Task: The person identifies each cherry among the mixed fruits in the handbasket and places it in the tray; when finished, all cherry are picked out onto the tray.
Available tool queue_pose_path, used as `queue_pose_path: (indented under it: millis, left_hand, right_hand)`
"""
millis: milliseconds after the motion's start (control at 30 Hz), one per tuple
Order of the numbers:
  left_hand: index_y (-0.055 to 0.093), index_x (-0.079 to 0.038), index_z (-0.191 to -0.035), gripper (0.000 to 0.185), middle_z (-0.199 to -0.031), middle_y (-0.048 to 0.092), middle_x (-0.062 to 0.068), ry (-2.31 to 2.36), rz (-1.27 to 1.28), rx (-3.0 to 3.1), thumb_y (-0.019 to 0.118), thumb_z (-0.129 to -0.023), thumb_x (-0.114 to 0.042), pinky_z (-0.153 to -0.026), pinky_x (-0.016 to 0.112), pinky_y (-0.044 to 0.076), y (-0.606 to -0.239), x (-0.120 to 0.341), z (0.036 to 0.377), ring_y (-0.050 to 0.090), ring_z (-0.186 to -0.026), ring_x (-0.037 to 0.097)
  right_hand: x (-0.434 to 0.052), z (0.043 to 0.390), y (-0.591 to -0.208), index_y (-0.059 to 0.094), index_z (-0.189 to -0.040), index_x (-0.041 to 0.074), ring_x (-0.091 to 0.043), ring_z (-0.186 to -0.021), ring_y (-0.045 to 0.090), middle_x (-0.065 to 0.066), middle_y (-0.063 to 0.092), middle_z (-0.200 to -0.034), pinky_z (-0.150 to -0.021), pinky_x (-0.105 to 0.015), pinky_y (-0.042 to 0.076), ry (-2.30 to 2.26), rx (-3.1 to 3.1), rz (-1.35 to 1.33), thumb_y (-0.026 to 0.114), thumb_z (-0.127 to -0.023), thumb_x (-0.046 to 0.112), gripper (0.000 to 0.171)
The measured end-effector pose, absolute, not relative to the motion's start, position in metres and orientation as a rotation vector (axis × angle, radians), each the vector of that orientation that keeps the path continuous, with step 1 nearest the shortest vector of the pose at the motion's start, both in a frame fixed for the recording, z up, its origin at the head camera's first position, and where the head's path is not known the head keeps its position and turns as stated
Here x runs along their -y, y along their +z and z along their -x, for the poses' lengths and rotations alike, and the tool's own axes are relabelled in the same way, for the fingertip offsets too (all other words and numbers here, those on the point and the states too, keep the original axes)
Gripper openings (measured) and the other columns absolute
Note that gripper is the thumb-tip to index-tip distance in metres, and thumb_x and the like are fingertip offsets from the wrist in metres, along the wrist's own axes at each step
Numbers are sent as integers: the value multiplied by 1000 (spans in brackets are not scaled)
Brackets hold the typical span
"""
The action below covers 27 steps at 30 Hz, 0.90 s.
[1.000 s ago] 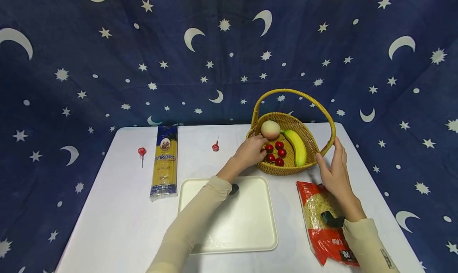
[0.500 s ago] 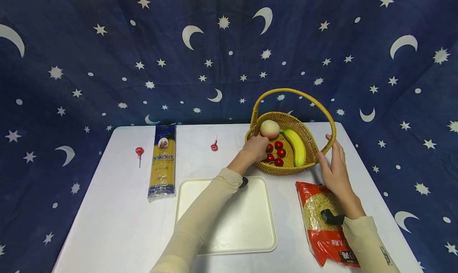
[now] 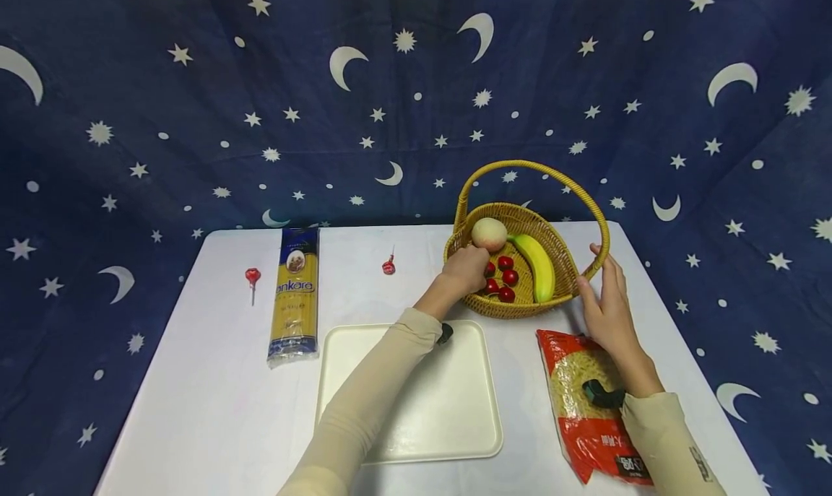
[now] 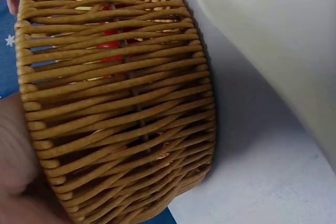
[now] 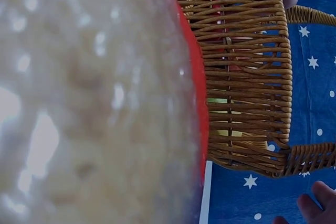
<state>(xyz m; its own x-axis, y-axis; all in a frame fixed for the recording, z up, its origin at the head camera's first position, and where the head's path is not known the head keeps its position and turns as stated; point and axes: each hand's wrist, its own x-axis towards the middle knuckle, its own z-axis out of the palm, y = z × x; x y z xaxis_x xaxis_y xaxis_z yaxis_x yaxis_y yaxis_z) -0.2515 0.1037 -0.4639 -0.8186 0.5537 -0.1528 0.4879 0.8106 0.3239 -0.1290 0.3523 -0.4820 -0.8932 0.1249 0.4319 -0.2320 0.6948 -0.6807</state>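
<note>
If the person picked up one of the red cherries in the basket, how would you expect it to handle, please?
The cherries look small, round and glossy, so one would probably be light, a bit slippery and apt to roll if set on the flat tray. The left hand covers part of the cluster, so stems cannot be judged. They probably bruise if squeezed.

A round woven basket [image 3: 520, 305] with a tall arched handle [image 3: 539, 168] is standing upright at the worktop's far right. Inside it are lying a pale peach [image 3: 490, 234], a yellow banana [image 3: 538, 266] and what seem to be several red cherries [image 3: 509, 276], clustered near the front wall.
</note>
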Motion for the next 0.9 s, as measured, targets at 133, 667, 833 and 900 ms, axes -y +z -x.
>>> queue_pose_path:
  millis: [133, 667, 833, 900]
  left_hand:
    - [68, -14, -80, 18, -78, 69, -1, 456, -830, -2782, 76, -95, -11, -66, 27, 50, -458, -99, 248, 58, -72, 14]
    - [81, -10, -118, 23, -119, 78, 5, 997, -855, -2830, 78, -95, -14, -90, 29, 59, -417, -30, 213, 71, -103, 17]
    - [82, -9, -113, 20, -106, 77, 4, 1113, -853, -2891, 78, -94, -12, -84, 28, 60, -410, 8, 191, 73, -94, 14]
    - [82, -9, -111, 18, -103, 78, 4, 1188, -826, -2907, 80, -93, -10, -85, 29, 62, -408, 24, 181, 75, -93, 15]
  right_hand:
    - [-351, 128, -481, 35, -165, 11, -48, -159, 26, -26, 34, -168, -128, -74, 18, 1078, 2453, -85, 57, -106, 3, 63]
    - [-347, 126, -479, 30, -167, 16, -48, -161, 23, -27, 31, -169, -129, -74, 16, 1068, 2496, -44, 54, -109, 9, 64]
    - [-347, 124, -478, 30, -168, 19, -49, -160, 24, -29, 31, -169, -129, -74, 16, 1081, 2492, -30, 53, -109, 10, 64]
    - [-346, 123, -477, 29, -168, 20, -49, -160, 23, -29, 30, -169, -129, -75, 16, 1090, 2495, -16, 52, -110, 11, 64]
